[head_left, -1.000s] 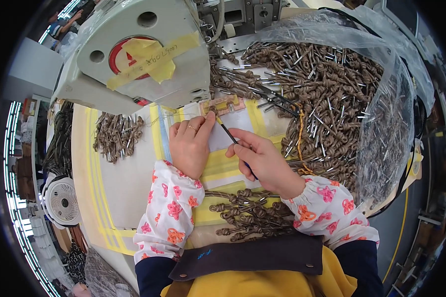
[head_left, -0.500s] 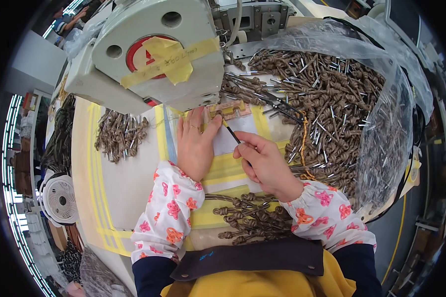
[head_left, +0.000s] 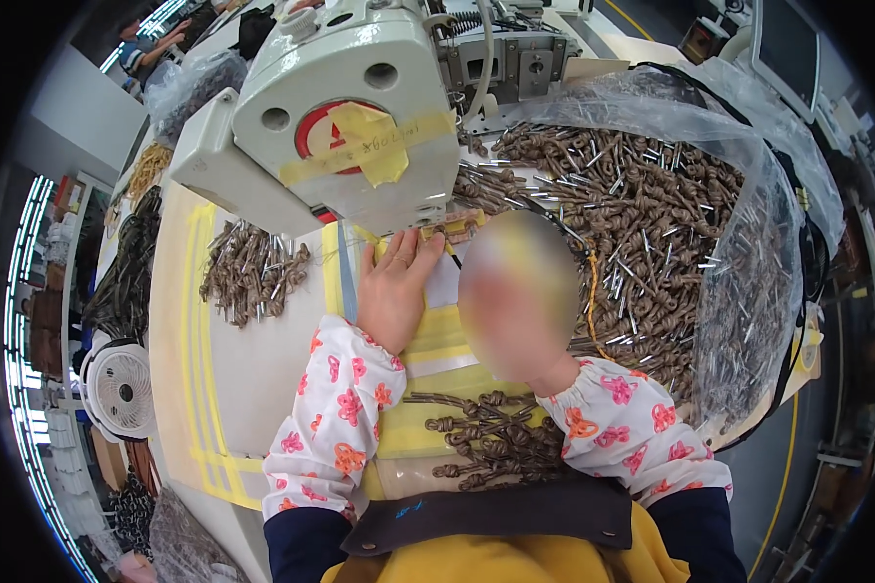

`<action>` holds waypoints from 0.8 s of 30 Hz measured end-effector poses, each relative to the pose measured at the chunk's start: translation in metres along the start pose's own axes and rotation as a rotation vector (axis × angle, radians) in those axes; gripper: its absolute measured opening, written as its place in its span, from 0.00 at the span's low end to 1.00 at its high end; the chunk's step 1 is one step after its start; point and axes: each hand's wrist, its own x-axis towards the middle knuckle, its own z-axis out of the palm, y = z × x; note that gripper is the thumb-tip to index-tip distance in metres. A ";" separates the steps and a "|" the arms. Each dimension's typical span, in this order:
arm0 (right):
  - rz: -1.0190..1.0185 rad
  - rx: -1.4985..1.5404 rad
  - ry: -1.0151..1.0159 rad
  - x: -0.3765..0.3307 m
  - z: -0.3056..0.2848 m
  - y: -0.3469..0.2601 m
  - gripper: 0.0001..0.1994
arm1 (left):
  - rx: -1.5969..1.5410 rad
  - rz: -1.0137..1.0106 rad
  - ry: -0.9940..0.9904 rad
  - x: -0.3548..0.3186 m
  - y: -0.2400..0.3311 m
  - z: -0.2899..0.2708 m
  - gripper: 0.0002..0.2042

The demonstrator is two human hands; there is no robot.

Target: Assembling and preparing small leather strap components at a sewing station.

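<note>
My left hand [head_left: 395,291] lies flat with its fingers stretched out beneath the head of a white sewing machine [head_left: 360,117]. Its thumb rests at a small pinkish holder [head_left: 465,225] with yellow tape, where a bit of brown cord shows. Beside the holder, a blurred patch covers my right hand [head_left: 520,311], so its fingers cannot be made out. A short dark piece of a slim tool [head_left: 455,257] shows between the two hands; its rest is hidden. Nearest my right wrist lies a small bunch of brown knotted cords [head_left: 491,437].
A large heap of brown knotted cords with metal tips [head_left: 642,214] fills the right, edged by clear plastic sheeting [head_left: 753,301]. Another cord pile [head_left: 253,272] lies left of the machine. An orange cord [head_left: 594,301] hangs by the heap. A white fan [head_left: 119,394] stands far left.
The machine and table appear shifted rightward and down in the picture. The right hand, seen earlier pinching a slim black tool, is now blurred over. My left hand stays by the holder.
</note>
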 end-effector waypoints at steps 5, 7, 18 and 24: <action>0.013 -0.006 0.017 0.004 0.000 -0.004 0.17 | -0.016 0.022 0.003 0.006 -0.001 -0.001 0.19; 0.001 -0.011 0.012 0.004 0.000 -0.002 0.17 | -0.029 0.025 0.005 0.005 -0.001 -0.003 0.20; -0.018 -0.010 0.014 0.006 0.001 0.001 0.17 | -0.054 -0.023 -0.068 0.006 0.002 -0.009 0.19; -0.021 -0.031 0.002 0.007 -0.001 0.001 0.17 | -0.053 -0.037 -0.070 0.004 0.001 -0.007 0.20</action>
